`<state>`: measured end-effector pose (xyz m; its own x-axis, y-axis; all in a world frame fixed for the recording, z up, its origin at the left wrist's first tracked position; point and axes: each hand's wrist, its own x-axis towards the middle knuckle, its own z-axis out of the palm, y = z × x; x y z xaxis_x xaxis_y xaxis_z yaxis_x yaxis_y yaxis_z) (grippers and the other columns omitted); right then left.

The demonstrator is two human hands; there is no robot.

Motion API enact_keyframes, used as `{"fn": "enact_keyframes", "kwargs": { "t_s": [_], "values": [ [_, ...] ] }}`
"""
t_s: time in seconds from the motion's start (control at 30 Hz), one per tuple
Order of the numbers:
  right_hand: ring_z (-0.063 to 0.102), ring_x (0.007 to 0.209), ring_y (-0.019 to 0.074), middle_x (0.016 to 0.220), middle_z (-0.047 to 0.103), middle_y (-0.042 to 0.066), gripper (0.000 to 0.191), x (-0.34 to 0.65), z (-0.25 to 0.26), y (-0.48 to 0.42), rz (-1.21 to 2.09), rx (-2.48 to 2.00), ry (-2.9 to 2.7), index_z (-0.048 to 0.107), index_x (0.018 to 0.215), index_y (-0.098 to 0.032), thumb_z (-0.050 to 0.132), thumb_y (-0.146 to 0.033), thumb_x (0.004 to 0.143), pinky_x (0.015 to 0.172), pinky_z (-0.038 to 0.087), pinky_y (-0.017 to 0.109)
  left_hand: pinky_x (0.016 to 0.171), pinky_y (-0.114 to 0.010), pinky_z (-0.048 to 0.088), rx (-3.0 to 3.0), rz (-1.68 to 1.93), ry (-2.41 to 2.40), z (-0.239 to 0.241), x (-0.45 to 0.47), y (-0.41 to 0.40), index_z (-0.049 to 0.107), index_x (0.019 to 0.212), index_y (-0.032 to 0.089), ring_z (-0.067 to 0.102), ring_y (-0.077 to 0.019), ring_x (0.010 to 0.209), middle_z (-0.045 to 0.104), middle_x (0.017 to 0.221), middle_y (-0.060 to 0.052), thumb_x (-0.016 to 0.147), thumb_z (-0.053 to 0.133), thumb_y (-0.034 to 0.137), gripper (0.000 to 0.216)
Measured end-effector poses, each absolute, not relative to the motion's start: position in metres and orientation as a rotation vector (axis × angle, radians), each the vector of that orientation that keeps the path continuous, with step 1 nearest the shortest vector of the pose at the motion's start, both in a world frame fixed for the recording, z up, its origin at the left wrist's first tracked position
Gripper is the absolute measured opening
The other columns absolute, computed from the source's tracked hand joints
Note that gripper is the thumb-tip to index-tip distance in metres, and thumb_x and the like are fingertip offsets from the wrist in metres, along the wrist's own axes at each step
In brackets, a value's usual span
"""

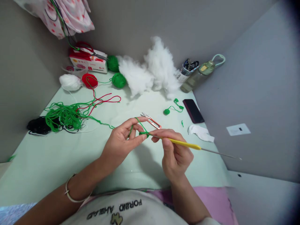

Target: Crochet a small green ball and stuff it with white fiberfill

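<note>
Yarn (140, 124) in green runs over the raised forefinger of our left hand (122, 140), whose thumb and middle finger pinch a small green crochet piece (144, 133) above the pale green table (47, 162). Our right hand (174, 154) is closed round a yellow crochet hook (187, 144), its tip at that piece. Red snips (152, 121) lie just behind.

Green yarn (143, 132) fuzzy, matt; crochet hook (185, 143) yellow smooth plastic grip, thin shiny metal shaft; stuffing (150, 70) fluffy white fibre; worktop (47, 162) matt pale-green cover.
</note>
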<state>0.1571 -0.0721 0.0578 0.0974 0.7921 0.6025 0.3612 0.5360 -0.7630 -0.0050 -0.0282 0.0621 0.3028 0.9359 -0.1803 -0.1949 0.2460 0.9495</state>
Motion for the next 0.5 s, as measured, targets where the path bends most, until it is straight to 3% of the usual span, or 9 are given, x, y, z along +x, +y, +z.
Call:
{"fn": "enact_keyframes", "kwargs": {
  "t_s": [0.2,0.33,0.4,0.5],
  "values": [
    [0.072,0.089,0.02,0.1,0.076,0.009,0.031,0.157,0.051,-0.073,0.091,-1.051,-1.802,0.068,0.12,-0.02,0.056,-0.005,0.096,0.074,0.06,0.035,0.057,-0.02,0.031,1.045,0.971,0.997,0.06,-0.002,-0.032,0.074,0.12,0.025,0.034,-0.0066,0.06,0.055,0.083,0.004,0.081,0.08,0.021,0.04],
    [0.072,0.095,0.0214,0.107,0.075,0.009,0.036,0.155,0.039,-0.074,-0.217,-1.114,-1.859,0.071,0.125,-0.025,0.064,-0.009,0.094,0.074,0.061,0.034,0.055,-0.018,0.032,0.847,0.885,0.806,0.057,0.0,-0.032,0.067,0.133,0.025,0.036,-0.0061,0.06,0.056,0.081,0.004,0.081,0.081,0.026,0.054],
    [0.072,0.096,0.0211,0.107,0.075,0.008,0.035,0.155,0.039,-0.074,-0.126,-1.107,-1.787,0.072,0.123,-0.028,0.064,-0.01,0.094,0.075,0.061,0.034,0.049,-0.018,0.026,0.701,0.798,0.693,0.055,-0.002,-0.029,0.068,0.133,0.023,0.029,-0.0045,0.054,0.05,0.074,0.005,0.082,0.082,0.028,0.053],
    [0.069,0.08,0.017,0.094,0.074,0.005,0.026,0.156,0.047,-0.071,0.269,-1.063,-1.491,0.074,0.112,-0.026,0.056,-0.012,0.099,0.068,0.059,0.034,0.045,-0.019,0.018,0.592,0.786,0.653,0.055,-0.006,-0.024,0.073,0.125,0.02,0.016,-0.003,0.05,0.04,0.067,0.008,0.084,0.08,0.025,0.042]
  ]
}}
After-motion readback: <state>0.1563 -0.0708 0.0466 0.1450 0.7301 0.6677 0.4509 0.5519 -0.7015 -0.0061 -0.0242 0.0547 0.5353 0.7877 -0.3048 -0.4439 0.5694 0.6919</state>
